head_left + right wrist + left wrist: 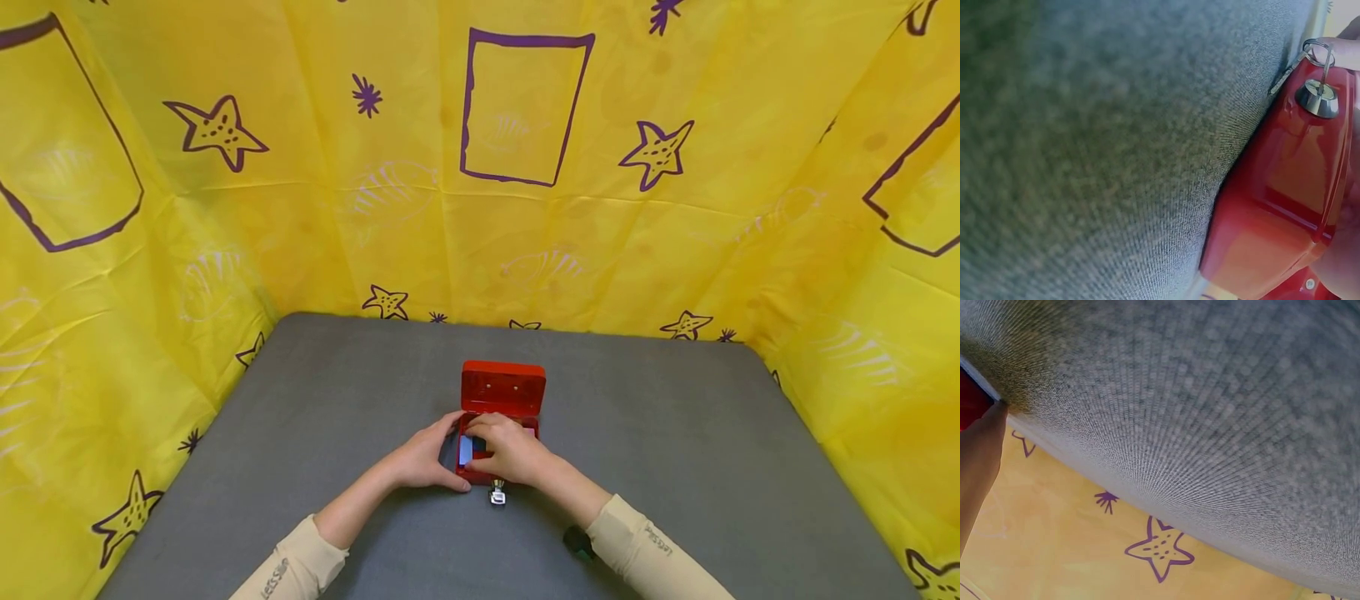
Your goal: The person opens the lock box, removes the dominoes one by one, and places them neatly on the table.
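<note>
A small red cash box [501, 475] sits on the grey table with its lid [503, 388] raised at the back. My left hand [423, 457] grips the box's left side, thumb at the near corner and fingers toward the back. In the left wrist view, part of that hand [980, 464] shows beside a red edge. Reaching in over the rim, my right hand [512, 450] pinches a light blue flat piece [466, 450] at the left inside, thumb and fingers at its two ends. A key [1325, 65] on a ring stands in the front lock [1318, 99].
My right hand hides much of the box's inside; a pinkish piece [531, 432] shows at its right. A dark object [577, 542] lies by the right sleeve. Yellow patterned cloth [525, 250] hangs around the grey table [360, 367].
</note>
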`<state>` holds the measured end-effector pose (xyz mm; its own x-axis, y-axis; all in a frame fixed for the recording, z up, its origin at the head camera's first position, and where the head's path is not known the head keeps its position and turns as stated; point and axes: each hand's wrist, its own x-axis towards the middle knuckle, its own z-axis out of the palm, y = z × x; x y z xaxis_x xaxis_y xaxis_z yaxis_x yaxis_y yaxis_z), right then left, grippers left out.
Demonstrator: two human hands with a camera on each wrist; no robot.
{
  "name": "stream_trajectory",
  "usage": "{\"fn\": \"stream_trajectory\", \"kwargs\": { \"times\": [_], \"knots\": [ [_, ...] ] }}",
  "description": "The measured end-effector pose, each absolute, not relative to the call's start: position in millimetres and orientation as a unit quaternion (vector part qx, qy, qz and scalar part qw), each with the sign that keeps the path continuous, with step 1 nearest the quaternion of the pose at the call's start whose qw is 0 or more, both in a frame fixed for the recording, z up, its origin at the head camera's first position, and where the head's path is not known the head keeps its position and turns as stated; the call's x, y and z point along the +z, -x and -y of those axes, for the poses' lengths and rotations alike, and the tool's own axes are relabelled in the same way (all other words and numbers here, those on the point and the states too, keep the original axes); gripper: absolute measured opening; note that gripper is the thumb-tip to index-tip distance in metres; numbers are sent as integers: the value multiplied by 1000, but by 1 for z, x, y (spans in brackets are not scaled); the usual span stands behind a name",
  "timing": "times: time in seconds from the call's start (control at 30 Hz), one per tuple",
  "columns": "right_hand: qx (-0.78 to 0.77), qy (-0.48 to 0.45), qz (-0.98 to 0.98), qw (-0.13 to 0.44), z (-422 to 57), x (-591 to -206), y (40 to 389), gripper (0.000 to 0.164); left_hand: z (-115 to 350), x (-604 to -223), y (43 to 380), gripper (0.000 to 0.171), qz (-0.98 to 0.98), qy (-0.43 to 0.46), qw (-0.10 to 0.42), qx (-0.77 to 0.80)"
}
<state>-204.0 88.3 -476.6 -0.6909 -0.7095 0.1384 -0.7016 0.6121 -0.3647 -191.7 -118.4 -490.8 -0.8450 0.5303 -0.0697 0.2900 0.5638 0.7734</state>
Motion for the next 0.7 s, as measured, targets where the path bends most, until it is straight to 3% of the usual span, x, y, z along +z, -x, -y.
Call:
{"fn": "stream_trajectory", "kwargs": {
  "times": [0.7],
  "knots": [
    [-351, 352, -867, 18, -104, -479, 202, 43, 118, -491, 191, 101, -873, -233, 151, 400]
  ]
}}
